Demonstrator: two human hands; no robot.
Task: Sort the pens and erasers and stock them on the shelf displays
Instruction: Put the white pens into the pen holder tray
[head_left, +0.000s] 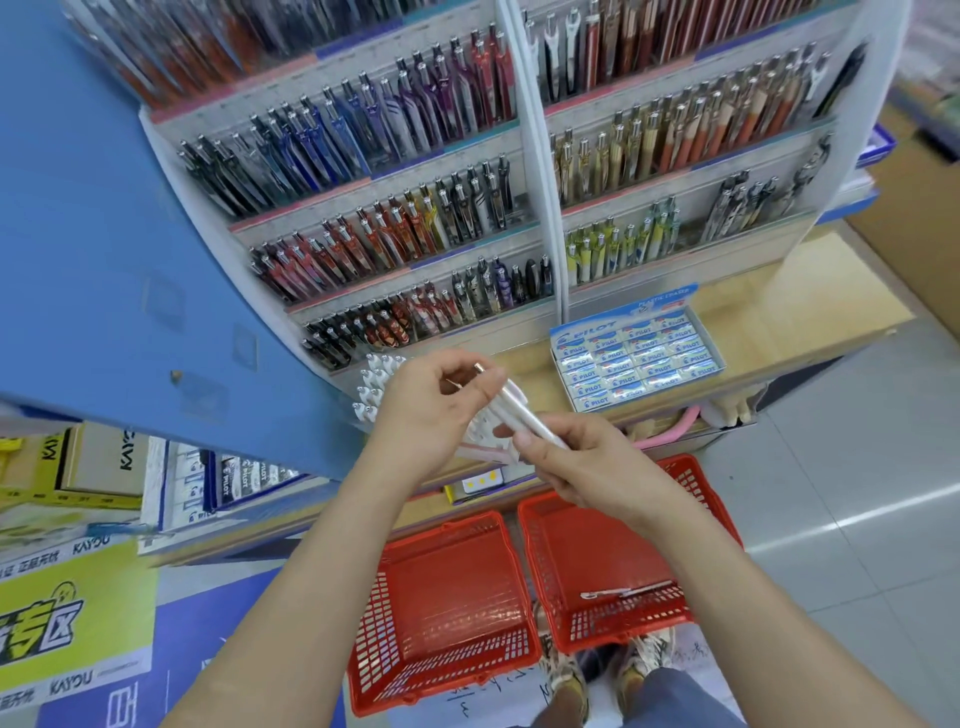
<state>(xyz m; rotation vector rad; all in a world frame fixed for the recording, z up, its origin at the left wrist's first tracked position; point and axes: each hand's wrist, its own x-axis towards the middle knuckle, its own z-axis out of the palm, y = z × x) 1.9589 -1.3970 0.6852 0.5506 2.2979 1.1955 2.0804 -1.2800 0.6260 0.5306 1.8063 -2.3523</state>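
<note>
Both my hands hold a small bundle of white pens (511, 410) in front of the shelf ledge. My left hand (426, 405) grips the bundle's upper end, fingers curled round it. My right hand (566, 457) pinches the lower end between thumb and fingers. More white pens (375, 382) stand in a holder at the foot of the display, just left of my hands. A tiered pen display (415, 218) rises behind. An open box of Pilot erasers (636, 358) lies on the ledge to the right. One pen (626, 592) lies in the right red basket (613, 566).
Two red baskets stand on the floor by my feet; the left basket (441, 613) holds nothing visible. A blue panel (119, 260) bounds the display on the left. Boxes of stock (98, 462) fill the lower left shelf. Grey tiled floor (857, 467) lies to the right.
</note>
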